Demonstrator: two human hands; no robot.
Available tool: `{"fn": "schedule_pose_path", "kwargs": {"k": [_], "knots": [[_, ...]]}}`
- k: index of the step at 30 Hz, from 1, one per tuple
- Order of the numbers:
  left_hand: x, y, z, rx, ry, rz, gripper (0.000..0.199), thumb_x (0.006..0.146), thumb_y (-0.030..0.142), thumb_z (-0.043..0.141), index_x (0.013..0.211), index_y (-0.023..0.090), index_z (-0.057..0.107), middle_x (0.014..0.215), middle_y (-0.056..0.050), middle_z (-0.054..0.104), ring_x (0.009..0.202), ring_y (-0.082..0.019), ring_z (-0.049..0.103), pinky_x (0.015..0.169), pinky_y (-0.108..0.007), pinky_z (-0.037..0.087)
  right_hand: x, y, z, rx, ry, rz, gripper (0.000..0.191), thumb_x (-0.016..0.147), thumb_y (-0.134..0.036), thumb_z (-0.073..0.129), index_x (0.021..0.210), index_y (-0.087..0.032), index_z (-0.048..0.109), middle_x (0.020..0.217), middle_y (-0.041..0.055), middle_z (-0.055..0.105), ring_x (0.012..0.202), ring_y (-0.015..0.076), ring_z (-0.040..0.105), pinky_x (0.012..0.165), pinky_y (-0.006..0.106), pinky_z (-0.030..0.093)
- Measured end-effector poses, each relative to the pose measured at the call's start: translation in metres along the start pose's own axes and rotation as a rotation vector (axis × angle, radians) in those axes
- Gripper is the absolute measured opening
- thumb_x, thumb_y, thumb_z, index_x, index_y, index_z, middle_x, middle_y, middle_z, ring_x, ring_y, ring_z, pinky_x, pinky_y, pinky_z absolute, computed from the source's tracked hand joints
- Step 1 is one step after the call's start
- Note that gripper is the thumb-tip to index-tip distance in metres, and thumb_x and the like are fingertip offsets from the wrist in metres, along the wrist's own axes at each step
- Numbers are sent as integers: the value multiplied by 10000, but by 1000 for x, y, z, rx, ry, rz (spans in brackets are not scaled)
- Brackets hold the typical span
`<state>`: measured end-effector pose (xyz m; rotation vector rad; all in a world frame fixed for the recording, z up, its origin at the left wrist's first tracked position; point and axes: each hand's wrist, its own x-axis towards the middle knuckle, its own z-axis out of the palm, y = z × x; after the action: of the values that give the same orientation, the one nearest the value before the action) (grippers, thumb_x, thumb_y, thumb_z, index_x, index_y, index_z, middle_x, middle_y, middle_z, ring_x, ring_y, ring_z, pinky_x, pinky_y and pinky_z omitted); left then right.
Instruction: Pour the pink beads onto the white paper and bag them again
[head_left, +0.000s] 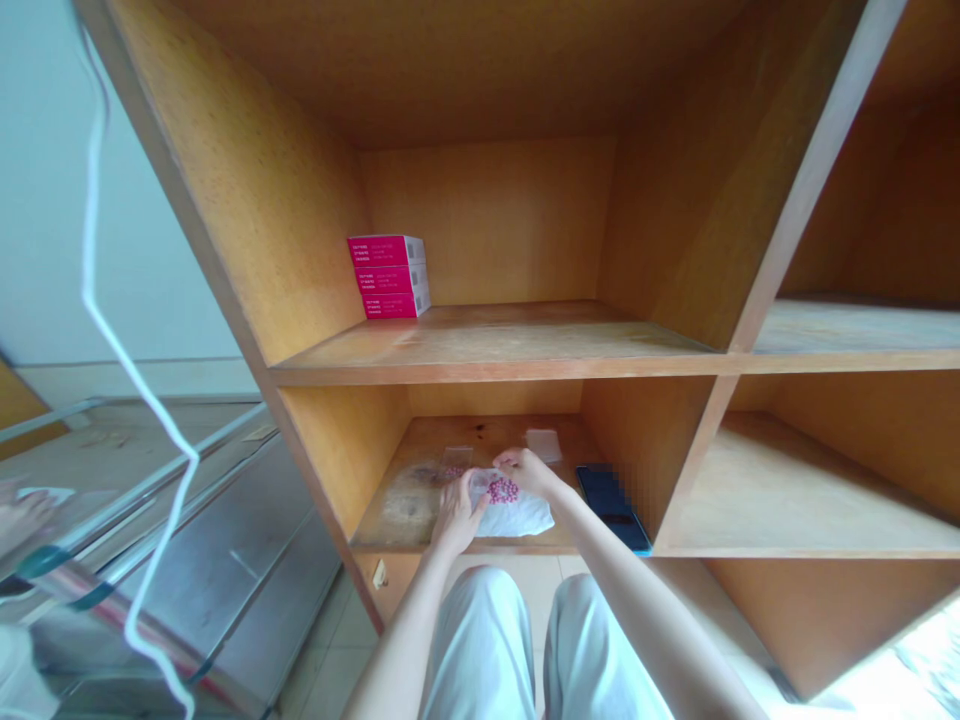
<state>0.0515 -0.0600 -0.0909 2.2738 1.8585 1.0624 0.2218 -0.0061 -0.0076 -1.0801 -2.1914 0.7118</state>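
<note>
Pinching a clear plastic bag (484,486) of pink beads (503,490) on the lower shelf (412,500), the left hand (457,515) closes its fingers (471,490) gently; the right hand (525,470) touches the top, but I cannot tell if it grips.

A smartphone (609,503) sits between right hand (529,470) and divider (651,445).

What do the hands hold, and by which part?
The left hand and right hand seem to hold a clear bag of pink beads by its edges.
</note>
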Motion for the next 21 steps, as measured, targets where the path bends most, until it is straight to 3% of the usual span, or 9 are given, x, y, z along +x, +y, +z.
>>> {"fn": "schedule_pose_path", "kwargs": {"k": [5, 9, 18, 21], "knots": [[0, 0, 1, -14, 15, -1, 498, 839, 402, 364, 1276, 176, 287, 1220, -120, 481, 1147, -224, 429, 955, -414, 319, -11, 23, -8, -118, 54, 100, 197, 714, -90, 458, 711, -130, 651, 733, 52, 665, 676, 146, 581, 602, 205, 374], [0, -1, 2, -8, 12, -2, 504, 838, 412, 360, 1275, 170, 287, 1220, -124, 476, 1151, -230, 426, 960, -418, 315, -21, 38, 3, -201, -20, 185, 206, 693, -54, 468, 653, -149, 646, 661, 52, 658, 623, 145, 585, 564, 202, 361], [0, 0, 0, -6, 4, -2, 500, 838, 408, 363, 1274, 174, 290, 1217, -124, 483, 1161, -229, 422, 967, -420, 310, -26, 50, 20, -254, 70, 301, 238, 757, -76, 438, 821, -158, 652, 799, 89, 662, 778, 176, 601, 659, 222, 384], [0, 0, -1, -7, 4, -1, 498, 838, 408, 364, 1270, 171, 298, 1212, -121, 490, 1157, -223, 426, 970, -415, 311, -25, 52, 23, -226, 87, 285, 236, 753, -69, 440, 795, -160, 654, 788, 90, 659, 788, 178, 602, 672, 224, 388]]}}
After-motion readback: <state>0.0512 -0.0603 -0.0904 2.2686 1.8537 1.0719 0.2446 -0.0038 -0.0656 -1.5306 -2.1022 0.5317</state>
